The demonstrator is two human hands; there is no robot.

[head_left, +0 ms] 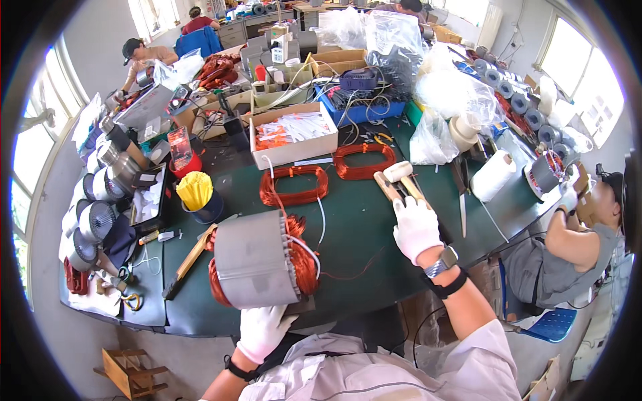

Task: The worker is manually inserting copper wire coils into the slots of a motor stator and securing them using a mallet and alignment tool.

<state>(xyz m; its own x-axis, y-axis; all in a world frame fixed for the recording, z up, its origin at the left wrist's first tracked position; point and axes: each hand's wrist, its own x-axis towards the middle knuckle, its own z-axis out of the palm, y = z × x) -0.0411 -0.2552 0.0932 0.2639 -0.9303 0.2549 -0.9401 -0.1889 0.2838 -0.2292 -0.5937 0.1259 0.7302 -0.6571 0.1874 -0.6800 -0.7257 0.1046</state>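
Observation:
A grey stator core (257, 260) with copper windings bulging from both ends lies on its side at the table's near edge. White sleeved leads hang from its right end. My left hand (262, 333), in a white glove, rests against the core's near underside; its thumb is stretched out, and the other fingers are partly hidden. My right hand (417, 232), also gloved, reaches forward with its fingers closed over the handle of a pale-headed mallet (398, 172). Beside that handle lies a flat wooden stick (386, 186). Two bound copper coils, one left (294, 186) and one right (364, 162), lie beyond the stator.
A white box (294, 157) of sleeved strips stands behind the coils. At left are a dark cup (202, 207) of yellow strips, a wooden-handled tool (190, 259) and wire spools (97, 220). A thread cone (493, 176) and scissors (461, 194) lie right. A co-worker (568, 240) sits far right.

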